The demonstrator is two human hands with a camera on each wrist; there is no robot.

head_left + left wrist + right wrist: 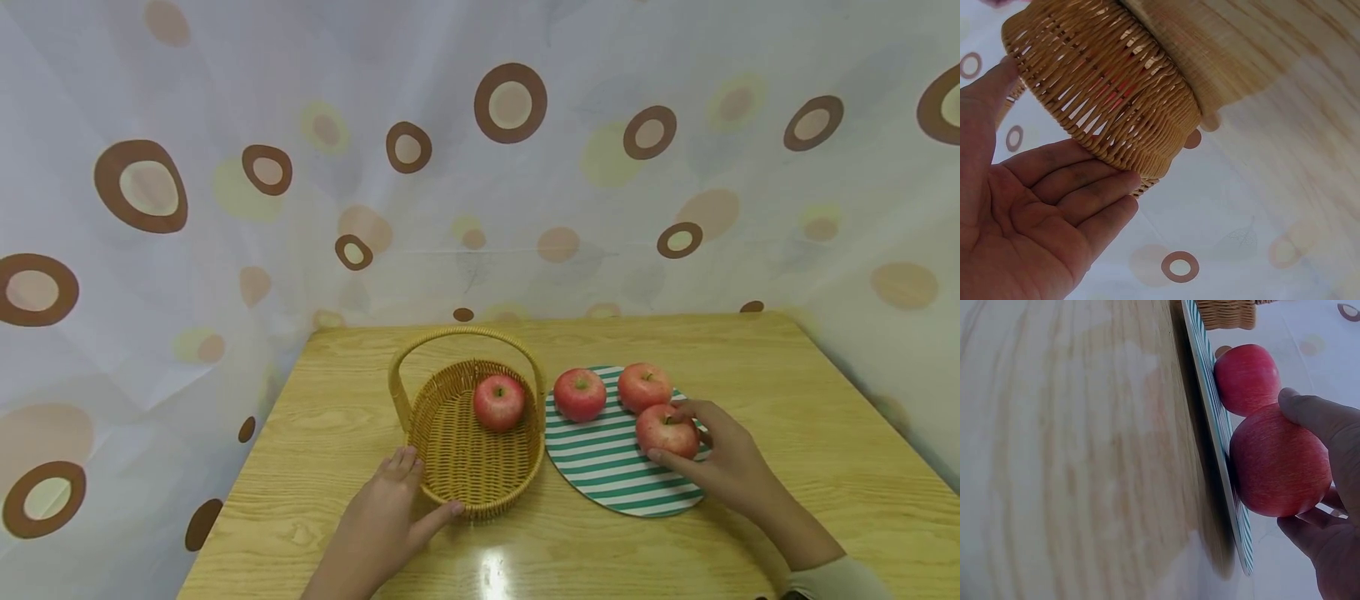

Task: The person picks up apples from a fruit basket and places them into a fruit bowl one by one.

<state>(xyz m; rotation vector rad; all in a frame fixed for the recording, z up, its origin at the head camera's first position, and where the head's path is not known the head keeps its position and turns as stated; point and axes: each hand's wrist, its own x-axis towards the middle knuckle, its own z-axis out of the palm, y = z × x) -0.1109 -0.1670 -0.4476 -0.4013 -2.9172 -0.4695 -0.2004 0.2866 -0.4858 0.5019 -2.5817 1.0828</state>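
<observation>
My right hand (729,461) grips a red apple (666,431) from the right, thumb on its near side and fingers round the far side. The apple rests on a round green-and-white striped mat (600,479). Two more apples share the mat: one (645,387) right behind the gripped one, another (580,395) to the left. My left hand (386,508) touches the near left side of a wicker basket (480,505), its fingers fairly straight and thumb spread along the rim. Inside the basket, toward its right wall, sits one apple (500,402).
The basket's tall arched handle (468,331) stands upright over its opening. Basket and mat lie side by side on a wooden table (315,467). A white curtain (450,200) with brown and beige rounds hangs behind the table and along its sides.
</observation>
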